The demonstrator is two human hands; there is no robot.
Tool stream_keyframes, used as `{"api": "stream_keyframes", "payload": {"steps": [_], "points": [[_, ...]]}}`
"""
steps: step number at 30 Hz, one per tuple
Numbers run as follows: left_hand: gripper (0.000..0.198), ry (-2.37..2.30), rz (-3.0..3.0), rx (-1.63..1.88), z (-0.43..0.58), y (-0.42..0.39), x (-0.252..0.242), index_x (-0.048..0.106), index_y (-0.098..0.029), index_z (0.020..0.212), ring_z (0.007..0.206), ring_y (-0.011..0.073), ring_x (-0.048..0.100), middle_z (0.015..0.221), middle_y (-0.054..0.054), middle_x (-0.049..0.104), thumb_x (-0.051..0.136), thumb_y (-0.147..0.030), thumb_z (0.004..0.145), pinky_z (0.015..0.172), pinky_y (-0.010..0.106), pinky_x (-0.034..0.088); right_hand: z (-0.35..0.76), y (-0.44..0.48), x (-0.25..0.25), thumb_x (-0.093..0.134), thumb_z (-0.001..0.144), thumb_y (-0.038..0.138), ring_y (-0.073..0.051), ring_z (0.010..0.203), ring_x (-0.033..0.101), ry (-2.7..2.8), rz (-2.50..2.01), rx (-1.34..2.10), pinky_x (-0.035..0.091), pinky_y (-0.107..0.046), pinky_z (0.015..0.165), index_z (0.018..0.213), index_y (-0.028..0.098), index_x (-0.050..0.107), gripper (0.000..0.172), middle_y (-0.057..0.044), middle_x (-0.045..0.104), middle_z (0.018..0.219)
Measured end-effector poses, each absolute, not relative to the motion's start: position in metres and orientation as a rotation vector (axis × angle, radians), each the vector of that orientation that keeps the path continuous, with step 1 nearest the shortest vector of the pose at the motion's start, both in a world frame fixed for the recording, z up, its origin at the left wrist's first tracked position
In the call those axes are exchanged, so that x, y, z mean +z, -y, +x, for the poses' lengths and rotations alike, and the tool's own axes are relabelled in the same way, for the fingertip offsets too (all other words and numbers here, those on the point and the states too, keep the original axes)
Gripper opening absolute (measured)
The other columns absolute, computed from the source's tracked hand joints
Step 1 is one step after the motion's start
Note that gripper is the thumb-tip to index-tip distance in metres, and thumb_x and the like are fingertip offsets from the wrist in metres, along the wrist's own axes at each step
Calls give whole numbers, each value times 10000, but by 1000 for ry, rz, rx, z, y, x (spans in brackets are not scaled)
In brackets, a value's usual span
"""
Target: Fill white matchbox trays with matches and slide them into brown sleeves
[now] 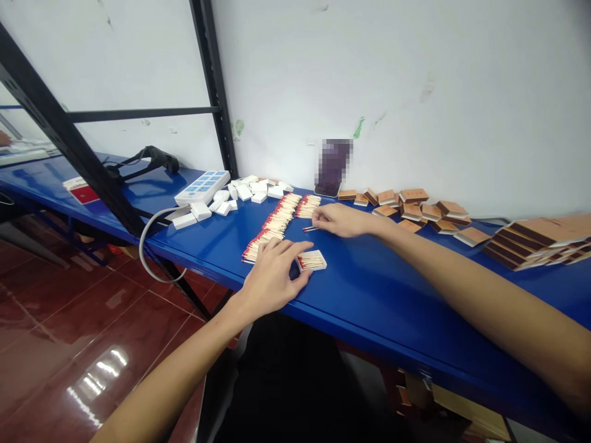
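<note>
A small white matchbox tray [318,261] with several red-headed matches in it lies near the table's front edge. My left hand [272,274] holds it at its left end, thumb on the near side and index finger along the far side. Beyond it, my right hand [339,220] is closed in a pinch at a match [309,229], whose dark red head sticks out to the left. A long row of matches [277,219] runs diagonally across the table, left of my right hand. A shorter group of matches [308,206] lies just behind my right fingertips.
White trays [244,192] are heaped at the back left by a white power strip [203,187]. A phone [333,167] leans on the wall. Brown matchbox sleeves [413,209] lie scattered right of it, with stacked ones [530,243] farther right. A black rack post [69,129] rises at left.
</note>
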State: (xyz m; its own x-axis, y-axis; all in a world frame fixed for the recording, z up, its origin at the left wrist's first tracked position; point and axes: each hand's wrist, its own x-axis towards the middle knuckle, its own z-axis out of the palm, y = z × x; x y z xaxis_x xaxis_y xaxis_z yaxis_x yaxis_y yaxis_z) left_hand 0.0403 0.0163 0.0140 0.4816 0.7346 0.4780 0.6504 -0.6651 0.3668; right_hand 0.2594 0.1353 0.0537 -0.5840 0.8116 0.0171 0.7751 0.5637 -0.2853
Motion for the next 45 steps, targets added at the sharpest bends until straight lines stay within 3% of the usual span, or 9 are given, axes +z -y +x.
{"api": "stream_keyframes", "payload": {"steps": [3,8,13,19,27,34,38,42,45], "points": [[471,-1254,2534,980,41,-16,12,526,-243,1328,1091,261,544,1094,34,687,646,-264,874,1004,437,405,262,-128,69,494,905,317,-166,709,558,2680,-1300,426,387,-270,645,889,172,603,182,-53,658,833],[463,-1241,2532,982,40,-17,10,518,-249,1326,1094,256,541,1097,34,680,638,-273,880,1009,431,402,265,-128,68,590,863,379,-179,710,560,2768,-1307,390,395,-281,636,1088,175,593,304,-58,641,866],[443,-1253,2547,969,41,-17,10,527,-243,1314,1102,256,535,1098,35,682,632,-275,885,1005,426,385,265,-133,56,493,910,259,-169,707,553,2818,-1337,405,389,-276,642,891,177,593,131,-64,648,840],[502,-1388,2533,954,42,-16,11,479,-267,1356,1097,268,529,1110,21,702,637,-291,880,968,457,321,259,-109,84,458,917,291,-165,667,523,2924,-1352,536,394,-290,625,809,198,567,179,-38,623,786],[484,-1416,2542,934,43,-15,11,500,-257,1317,1089,274,527,1107,22,707,660,-293,861,929,444,332,233,-72,99,471,900,290,-149,593,481,3006,-1201,617,365,-296,568,800,210,580,168,-17,600,717],[162,-1378,2577,917,43,-15,14,683,-239,1023,1047,263,545,1050,23,716,650,-296,875,931,449,336,241,-85,90,480,888,271,-149,599,559,2915,-1423,700,405,-283,572,796,207,553,134,-25,627,745],[179,-1371,2578,921,43,-15,13,707,-235,1033,1051,263,550,1046,31,719,652,-310,880,941,456,340,243,-91,83,519,865,275,-152,576,605,2843,-1503,937,438,-280,562,817,209,536,84,-23,637,741],[249,-1377,2574,939,43,-15,12,692,-238,1114,1070,272,553,1059,40,727,647,-314,882,945,455,350,242,-92,79,541,828,255,-153,572,597,2914,-1455,821,429,-274,555,780,213,579,74,-12,655,677],[311,-1375,2580,946,43,-15,11,657,-240,1180,1084,273,553,1081,40,722,646,-309,877,947,449,357,243,-94,79,551,796,221,-148,574,563,2979,-1434,542,396,-273,545,734,209,609,85,-14,666,673]]}}
